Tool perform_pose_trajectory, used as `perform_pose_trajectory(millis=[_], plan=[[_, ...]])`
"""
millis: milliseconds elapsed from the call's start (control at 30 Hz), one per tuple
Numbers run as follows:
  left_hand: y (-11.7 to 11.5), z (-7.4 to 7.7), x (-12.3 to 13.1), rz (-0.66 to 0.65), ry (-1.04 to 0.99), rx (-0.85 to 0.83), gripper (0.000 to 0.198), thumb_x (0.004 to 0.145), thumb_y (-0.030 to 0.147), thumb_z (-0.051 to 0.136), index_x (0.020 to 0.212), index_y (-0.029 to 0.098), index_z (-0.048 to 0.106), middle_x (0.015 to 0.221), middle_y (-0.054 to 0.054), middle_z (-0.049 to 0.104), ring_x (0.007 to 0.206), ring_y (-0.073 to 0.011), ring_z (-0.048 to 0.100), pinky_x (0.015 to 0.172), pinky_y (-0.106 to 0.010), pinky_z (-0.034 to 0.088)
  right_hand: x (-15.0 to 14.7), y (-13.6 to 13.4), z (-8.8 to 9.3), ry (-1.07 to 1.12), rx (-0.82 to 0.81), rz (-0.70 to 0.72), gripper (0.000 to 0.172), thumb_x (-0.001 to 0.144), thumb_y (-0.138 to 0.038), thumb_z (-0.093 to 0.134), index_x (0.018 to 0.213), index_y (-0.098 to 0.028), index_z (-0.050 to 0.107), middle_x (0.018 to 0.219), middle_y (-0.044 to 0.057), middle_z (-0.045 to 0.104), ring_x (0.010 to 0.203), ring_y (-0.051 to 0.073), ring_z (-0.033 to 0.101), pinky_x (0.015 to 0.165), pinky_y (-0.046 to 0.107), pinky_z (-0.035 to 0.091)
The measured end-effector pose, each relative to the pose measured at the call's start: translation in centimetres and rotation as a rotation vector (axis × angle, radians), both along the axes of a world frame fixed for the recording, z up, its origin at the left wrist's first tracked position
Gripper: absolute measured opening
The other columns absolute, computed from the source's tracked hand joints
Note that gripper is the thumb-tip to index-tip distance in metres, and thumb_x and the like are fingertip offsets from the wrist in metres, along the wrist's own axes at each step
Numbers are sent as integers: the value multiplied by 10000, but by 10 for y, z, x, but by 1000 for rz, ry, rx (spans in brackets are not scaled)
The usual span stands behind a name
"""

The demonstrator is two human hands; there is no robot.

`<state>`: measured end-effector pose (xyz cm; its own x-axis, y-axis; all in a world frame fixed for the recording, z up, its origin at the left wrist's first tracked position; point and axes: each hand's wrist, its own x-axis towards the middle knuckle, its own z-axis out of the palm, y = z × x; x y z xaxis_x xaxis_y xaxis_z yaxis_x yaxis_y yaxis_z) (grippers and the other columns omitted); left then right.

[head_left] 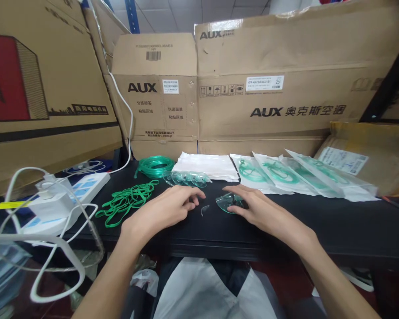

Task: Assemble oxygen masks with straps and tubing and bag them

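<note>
My right hand (252, 204) grips a clear green-tinted face mask (223, 202) at its right side, thumb at the front and fingers over the top. The mask rests low over the black table. My left hand (173, 204) hovers to the left with loosely bent fingers apart, holding nothing that I can see. Between the hands lies a small thin clear piece with a bright edge (204, 209); its kind is not plain. Just behind my left hand, several similar clear masks (186, 178) lie nested in a row.
Green elastic straps (129, 201) lie tangled at left, before a coil of green tubing (156, 166). White packets (206, 165) are stacked at the back. Bagged green tubing (279, 172) lines the right. A power strip (83, 190) with white cables stands left; cardboard boxes (269, 106) wall the back.
</note>
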<state>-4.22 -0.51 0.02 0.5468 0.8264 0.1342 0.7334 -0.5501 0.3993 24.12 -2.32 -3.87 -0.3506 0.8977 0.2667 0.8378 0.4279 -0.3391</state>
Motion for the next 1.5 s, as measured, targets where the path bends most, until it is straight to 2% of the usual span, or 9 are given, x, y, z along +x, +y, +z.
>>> perform_pose_trajectory(millis=[67, 133, 200, 300, 600, 1033, 1233, 1400, 1500], plan=[[2, -3, -2, -57, -7, -45, 329, 967, 218, 576, 1236, 379, 674, 1159, 44, 704, 1082, -190, 628, 905, -278, 441, 5, 2, 1, 15, -13, -8, 566, 991, -551, 544, 1528, -396, 447, 1575, 35, 523, 1467, 295, 470, 1212, 479, 373], [5, -7, -1, -86, -12, -71, 240, 953, 236, 614, 1141, 358, 699, 1126, 44, 688, 1056, -183, 621, 898, -273, 439, 8, 5, 1, 22, -33, 2, 548, 993, -532, 543, 1511, -372, 465, 1549, 45, 550, 1444, 288, 497, 1206, 465, 375], [8, -10, 2, -98, -16, -69, 125, 955, 250, 621, 1013, 314, 712, 1085, 35, 674, 1053, -184, 614, 886, -272, 432, 10, 7, 1, 26, -53, 14, 522, 993, -514, 542, 1488, -360, 492, 1532, 52, 567, 1429, 291, 512, 1191, 460, 385], [10, -12, 7, -109, -21, -25, 127, 977, 231, 585, 919, 274, 689, 1051, 24, 645, 1046, -182, 606, 877, -277, 417, 9, 8, 2, 38, -72, 14, 494, 993, -498, 542, 1469, -367, 506, 1525, 52, 569, 1416, 299, 521, 1169, 464, 397], [2, -5, 23, -168, -128, 136, 136, 1048, 235, 506, 998, 261, 630, 1093, 18, 610, 1074, -175, 598, 924, -290, 413, -3, 4, 7, 81, -123, 73, 447, 999, -555, 536, 1411, -384, 516, 1392, 45, 642, 1297, 274, 598, 1085, 432, 430], [-2, -5, 29, -220, -137, 170, 87, 1050, 246, 535, 1025, 261, 618, 1083, 30, 639, 1045, -168, 615, 925, -291, 421, -10, -8, 21, 136, -168, 73, 502, 977, -658, 509, 1374, -360, 580, 1188, 49, 712, 1147, 290, 642, 959, 399, 457], [2, -2, 26, -197, -182, 132, 114, 1012, 338, 626, 1118, 299, 641, 1152, 56, 684, 1131, -178, 623, 969, -283, 425, -10, -10, 29, 173, -183, 120, 489, 978, -633, 538, 1341, -315, 614, 1126, 44, 729, 1051, 264, 657, 918, 374, 471], [5, 1, 26, -189, -278, 53, 198, 948, 352, 705, 1135, 291, 685, 1142, 39, 712, 1051, -181, 654, 933, -286, 466, -8, -12, 32, 206, -177, 151, 428, 977, -564, 588, 1326, -319, 629, 1124, 31, 742, 1028, 259, 678, 906, 378, 493], [7, 0, 27, -108, -399, -26, 287, 905, 437, 736, 1126, 261, 685, 1133, 8, 720, 985, -189, 667, 860, -291, 491, -10, -15, 36, 283, -100, 162, 353, 973, -507, 621, 1277, -330, 654, 1211, 17, 741, 1070, 268, 684, 957, 401, 491]])
